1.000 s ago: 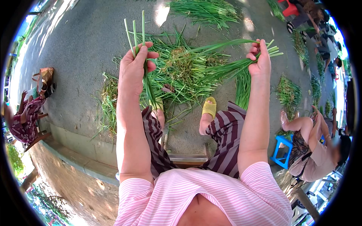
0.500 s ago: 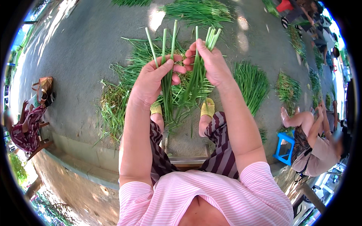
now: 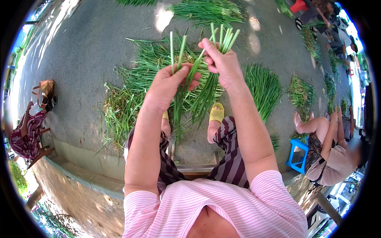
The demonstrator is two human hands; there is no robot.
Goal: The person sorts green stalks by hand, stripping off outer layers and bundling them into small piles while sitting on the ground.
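Observation:
Above the loose heap of garlic chives, both my hands are raised close together. My left hand pinches a couple of chive stalks between thumb and fingers, pale stem ends up and green leaves hanging. My right hand grips a thicker bunch of chives, its light ends fanned upward past the thumb. One slanting stalk spans the gap between the hands, its upper part at my right fingers and its leaves passing by my left ones.
A neat chive pile lies right of my arm, another pile farther ahead. Withered trimmings lie at left. A person sits at right by a blue stool; another person sits at left near a brown bag.
One of the three stalks upright in my left hand now slants across to my right hand. My right hand has moved slightly right, its bunch fanned wider. My left hand shifted right and down.

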